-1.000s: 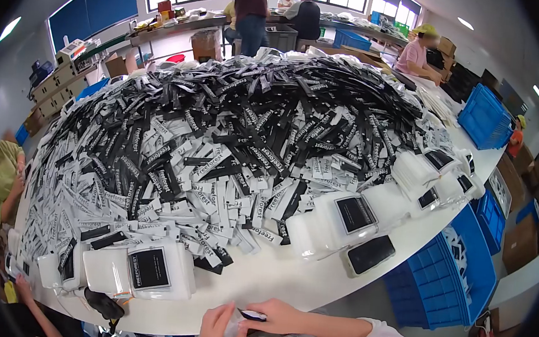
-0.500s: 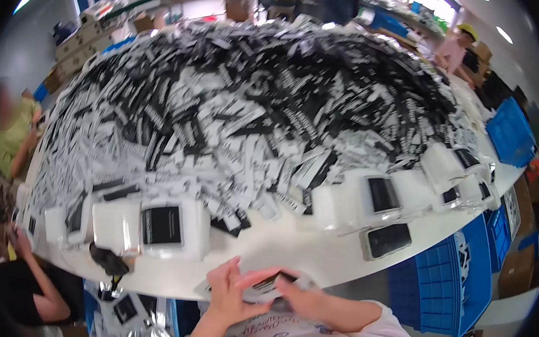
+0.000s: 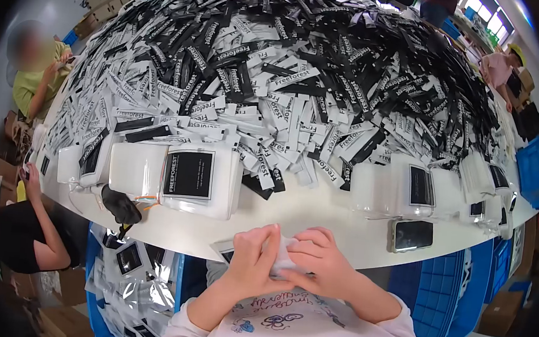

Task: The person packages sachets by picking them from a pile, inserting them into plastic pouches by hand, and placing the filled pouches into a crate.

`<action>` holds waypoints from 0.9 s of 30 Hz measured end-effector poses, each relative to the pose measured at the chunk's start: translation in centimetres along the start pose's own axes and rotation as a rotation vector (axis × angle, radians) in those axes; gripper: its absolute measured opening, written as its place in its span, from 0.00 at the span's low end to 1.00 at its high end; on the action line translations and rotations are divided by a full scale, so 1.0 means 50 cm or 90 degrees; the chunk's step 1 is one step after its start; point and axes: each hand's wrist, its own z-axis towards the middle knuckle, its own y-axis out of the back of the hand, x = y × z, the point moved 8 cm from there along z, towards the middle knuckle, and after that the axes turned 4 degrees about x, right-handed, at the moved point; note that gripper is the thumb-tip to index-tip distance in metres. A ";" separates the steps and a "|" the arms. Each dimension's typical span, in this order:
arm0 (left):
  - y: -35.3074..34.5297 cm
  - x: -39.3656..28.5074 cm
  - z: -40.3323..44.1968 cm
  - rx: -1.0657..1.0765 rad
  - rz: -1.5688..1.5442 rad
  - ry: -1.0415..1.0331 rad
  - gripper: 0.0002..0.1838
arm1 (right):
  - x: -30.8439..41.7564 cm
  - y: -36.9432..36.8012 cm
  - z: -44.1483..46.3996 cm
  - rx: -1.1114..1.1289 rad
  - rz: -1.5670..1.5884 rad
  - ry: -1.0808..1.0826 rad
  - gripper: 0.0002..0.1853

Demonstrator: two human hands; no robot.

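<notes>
My left hand and my right hand are close together at the table's near edge, fingers bent round a small whitish translucent packet between them. A flat pouch with a dark label shows beside my left hand, partly hidden by it. Beyond my hands lies a big heap of black and white Freeforest sachets. A stack of clear bags with a black FREEFOREST label lies to the left, and another labelled stack to the right.
A phone lies at the table's right edge, a black object at the left edge. A blue crate of bags stands below left, blue bins below right. Co-workers sit at the left and far right.
The view has tilted down and shifted, so the table sits higher. Both hands have closed round the whitish packet; the dark-printed piece between them half a second ago no longer shows there.
</notes>
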 end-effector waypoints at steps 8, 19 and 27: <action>-0.001 0.075 -0.022 0.043 -0.297 0.168 0.55 | -0.024 0.007 0.010 0.030 0.049 -0.043 0.08; -0.012 0.082 -0.031 0.135 -0.326 0.317 0.47 | -0.033 -0.016 0.009 0.195 -0.027 -0.036 0.09; -0.020 0.083 -0.045 -0.026 -0.647 0.421 0.18 | -0.077 -0.013 -0.018 -0.099 0.320 -0.292 0.07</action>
